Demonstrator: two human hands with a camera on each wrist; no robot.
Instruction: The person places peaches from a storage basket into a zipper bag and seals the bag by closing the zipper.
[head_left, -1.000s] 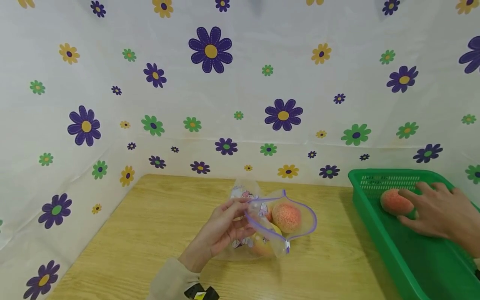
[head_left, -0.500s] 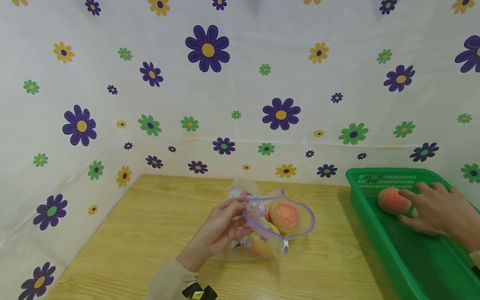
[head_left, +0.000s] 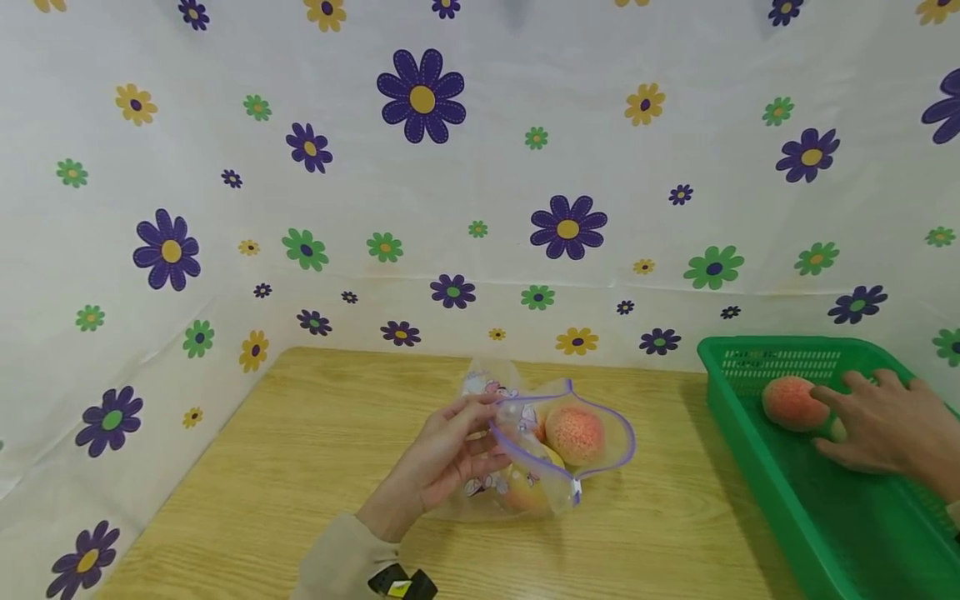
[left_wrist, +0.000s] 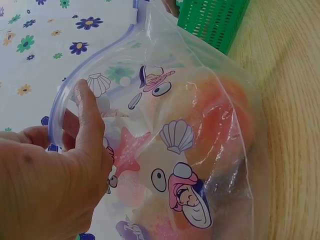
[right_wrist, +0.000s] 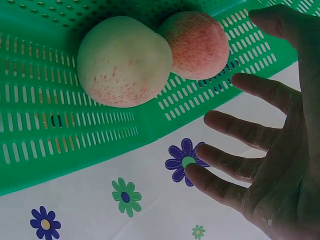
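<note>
My left hand (head_left: 442, 462) pinches the rim of a clear zip bag (left_wrist: 177, 135) with a purple seal and cartoon shell prints. The bag lies on the table, its mouth spread wide toward the right. Inside are a speckled pink peach (head_left: 574, 434) and yellowish-orange fruit (head_left: 527, 492), partly covered by the printed film. At the right, my right hand (head_left: 885, 433) hovers with spread fingers over a green plastic basket (head_left: 780, 500). Close to its fingertips sits a reddish peach (right_wrist: 195, 45), beside a paler peach (right_wrist: 125, 62) that the hand mostly hides in the head view.
The wooden table (head_left: 300, 467) reaches back to a white cloth (head_left: 480, 183) printed with flowers, which also covers the left side. The basket's raised, slotted walls (right_wrist: 60, 115) stand around the two peaches.
My right hand has shifted slightly to the right, away from the reddish peach. The left hand and the bag have kept their place.
</note>
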